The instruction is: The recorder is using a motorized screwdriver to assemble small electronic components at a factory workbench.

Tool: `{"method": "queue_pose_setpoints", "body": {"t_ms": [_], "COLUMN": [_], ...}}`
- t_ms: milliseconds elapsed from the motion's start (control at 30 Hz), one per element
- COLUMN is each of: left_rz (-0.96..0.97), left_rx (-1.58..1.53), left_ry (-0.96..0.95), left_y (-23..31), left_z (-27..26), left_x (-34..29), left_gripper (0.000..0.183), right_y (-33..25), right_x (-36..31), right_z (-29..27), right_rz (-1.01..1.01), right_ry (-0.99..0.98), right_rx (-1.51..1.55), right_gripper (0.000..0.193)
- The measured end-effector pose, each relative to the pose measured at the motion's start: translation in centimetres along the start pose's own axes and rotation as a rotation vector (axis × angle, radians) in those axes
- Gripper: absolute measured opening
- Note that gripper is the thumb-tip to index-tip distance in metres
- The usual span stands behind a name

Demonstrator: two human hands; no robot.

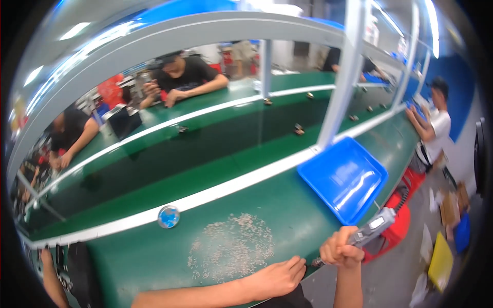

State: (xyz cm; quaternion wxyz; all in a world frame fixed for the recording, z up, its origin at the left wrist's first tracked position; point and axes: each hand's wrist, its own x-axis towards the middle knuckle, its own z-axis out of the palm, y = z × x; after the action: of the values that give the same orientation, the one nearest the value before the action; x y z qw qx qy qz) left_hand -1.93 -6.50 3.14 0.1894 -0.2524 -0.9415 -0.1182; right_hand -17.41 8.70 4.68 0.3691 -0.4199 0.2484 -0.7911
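Observation:
My right hand (340,250) is wrapped round a grey electric screwdriver (372,228) near the table's front edge. Its bit points left and down, and a dark coiled cord trails from its back end. Close to the bit is my left hand (280,277), reaching across from the left with its fingers bent together. Whatever those fingertips may pinch is too small or hidden to make out. Beyond my left forearm, many tiny pale pieces (233,246) lie spread over the green tabletop (133,256).
A blue tray (341,177) sits to the right, by a white upright post (341,87). A small round tin with blue contents (168,217) stands near the white rail. Small metal parts ride the dark belt (231,133). Co-workers sit opposite and at right; another person's arm (51,277) shows far left.

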Motion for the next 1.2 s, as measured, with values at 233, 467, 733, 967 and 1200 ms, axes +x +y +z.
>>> {"method": "queue_pose_setpoints", "body": {"t_ms": [233,467,733,967,1200], "left_rz": [-0.623,-1.317,-0.93,-0.833,-0.72], "left_rx": [0.038,0.666,0.346,0.092,0.055], "left_ry": [-0.049,-0.125,0.181,0.205,0.139], "left_y": [0.5,2.2,-1.3,-9.9,-12.8], "left_z": [-8.4,-12.2,-12.4,-8.3,-5.5], "left_x": [-10.3,-21.3,-12.5,-7.3,-4.3], "left_gripper": [0.034,0.047,0.034,0.014,0.006], "right_y": [0.6,3.1,3.4,3.0,3.2], "right_x": [-0.8,-1.3,-1.8,-1.7,-2.5], "right_z": [-1.2,-1.6,-1.1,-2.0,-2.1], "right_rz": [-0.156,-0.05,-0.036,-0.071,-0.134], "right_ry": [0.292,0.607,0.696,0.667,0.638], "right_rx": [0.166,0.208,0.273,0.355,0.446], "right_gripper": [0.018,0.018,0.016,0.016,0.016]}}
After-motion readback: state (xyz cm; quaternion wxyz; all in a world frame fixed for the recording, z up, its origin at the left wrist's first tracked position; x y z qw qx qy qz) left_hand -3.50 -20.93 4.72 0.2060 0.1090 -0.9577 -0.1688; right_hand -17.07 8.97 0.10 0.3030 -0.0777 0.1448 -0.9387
